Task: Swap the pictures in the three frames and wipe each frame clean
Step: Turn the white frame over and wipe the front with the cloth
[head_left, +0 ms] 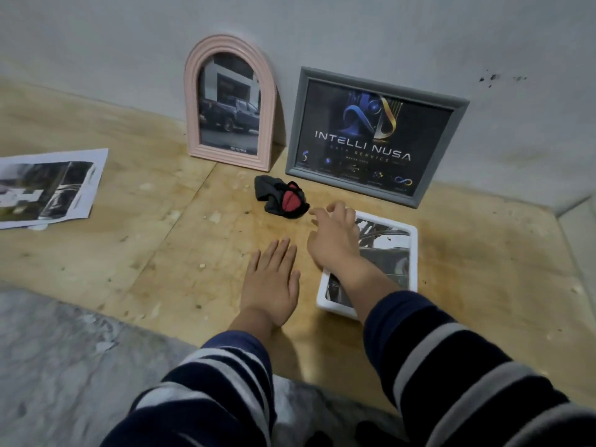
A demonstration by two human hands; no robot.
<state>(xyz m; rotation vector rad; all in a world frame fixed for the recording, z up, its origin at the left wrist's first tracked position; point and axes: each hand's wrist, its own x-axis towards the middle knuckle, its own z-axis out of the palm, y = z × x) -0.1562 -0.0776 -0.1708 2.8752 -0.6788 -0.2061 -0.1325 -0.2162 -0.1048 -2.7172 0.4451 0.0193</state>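
While the left hand [272, 282] is lying flat, fingers [280, 253] together, right hand [335, 240] is reaching mid-frame, fingers [337, 208] spread, toward cloth [280, 196], over white frame [414, 253].

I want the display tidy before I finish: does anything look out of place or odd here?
Two frames lean upright against the wall, the pink arched frame and the grey frame; the white frame lies flat on the floor. Loose printed sheets sprawl far left, and dark specks mark the wall.
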